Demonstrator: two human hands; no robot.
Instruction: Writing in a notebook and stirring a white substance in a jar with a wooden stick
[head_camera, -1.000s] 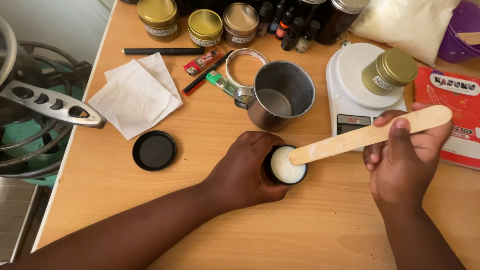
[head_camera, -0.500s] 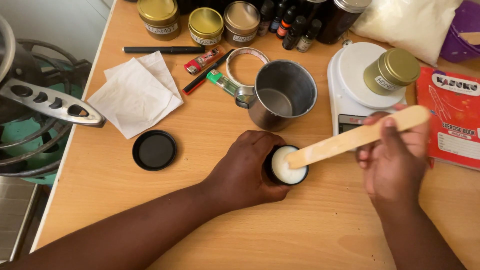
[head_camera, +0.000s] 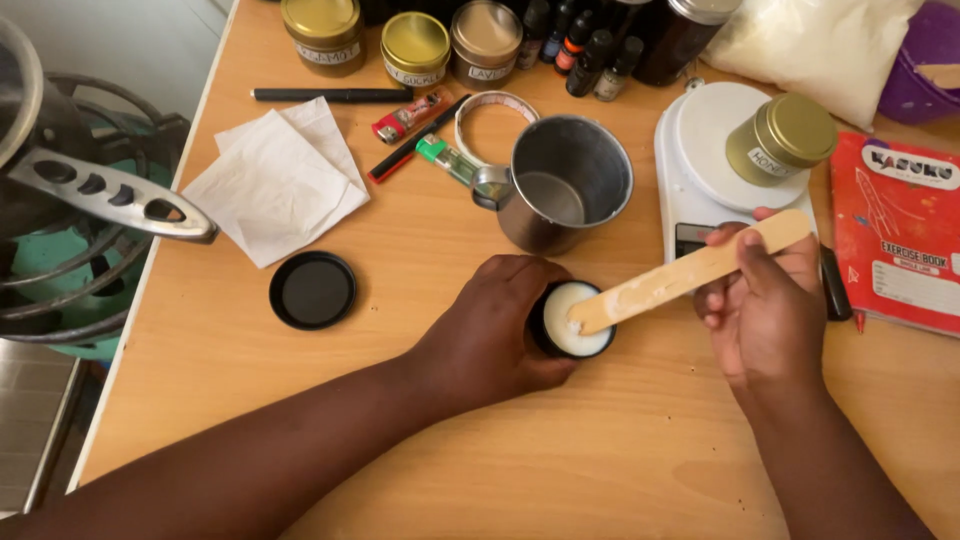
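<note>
My left hand (head_camera: 495, 325) wraps around a small black tin (head_camera: 570, 322) filled with white cream, steadying it on the wooden table (head_camera: 600, 470). A flat wooden stick (head_camera: 690, 270) is gripped in my right hand (head_camera: 760, 310); its lower tip rests in the cream, smeared white. The tin's black lid (head_camera: 313, 290) lies open to the left. A metal mug (head_camera: 565, 195) stands just behind the tin.
A white scale (head_camera: 700, 150) carries a gold-lidded jar (head_camera: 782, 138). Gold-lidded jars (head_camera: 415, 45) and small dark bottles line the back edge. White paper napkins (head_camera: 275, 180), a pen, lighters, a tape roll and a red exercise book (head_camera: 905, 230) lie around. A stove sits off the left edge.
My right hand has shifted left and tilted the stick, pushing its tip further into the cream. The left hand stays on the tin.
</note>
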